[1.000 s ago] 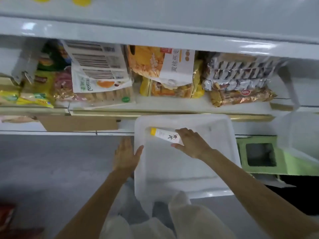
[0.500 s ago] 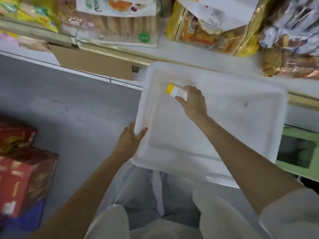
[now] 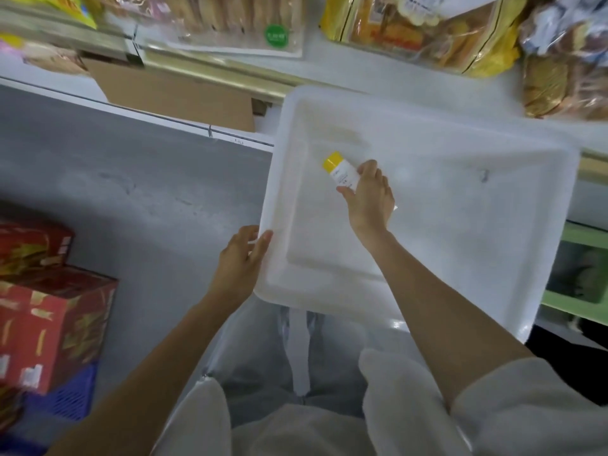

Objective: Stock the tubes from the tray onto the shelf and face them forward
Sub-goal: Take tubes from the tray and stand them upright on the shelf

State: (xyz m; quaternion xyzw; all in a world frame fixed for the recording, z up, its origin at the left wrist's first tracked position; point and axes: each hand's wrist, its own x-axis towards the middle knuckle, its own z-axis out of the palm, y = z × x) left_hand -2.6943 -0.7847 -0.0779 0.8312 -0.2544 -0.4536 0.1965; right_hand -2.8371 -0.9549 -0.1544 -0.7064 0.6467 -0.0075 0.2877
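Observation:
A white tube [image 3: 340, 171] with a yellow cap lies low inside the white plastic tray [image 3: 460, 245], cap pointing up-left. My right hand [image 3: 370, 199] grips the tube's lower end, and its fingers hide most of the tube's body. My left hand [image 3: 241, 258] holds the tray's left rim, thumb on the edge. I see no other tube in the tray. The shelf [image 3: 378, 74] runs along the top of the view behind the tray.
Packs of bread and biscuits [image 3: 418, 31] fill the shelf at the top. A brown cardboard piece [image 3: 177, 93] sits under the shelf edge at left. Red boxes [image 3: 52, 311] stand on a blue crate at far left on the grey floor. A green stool [image 3: 579, 274] is at right.
My head has tilted down and closer, so the upper shelves have left the view. My right hand with the tube has sunk lower into the tray. The left hand stays on the rim.

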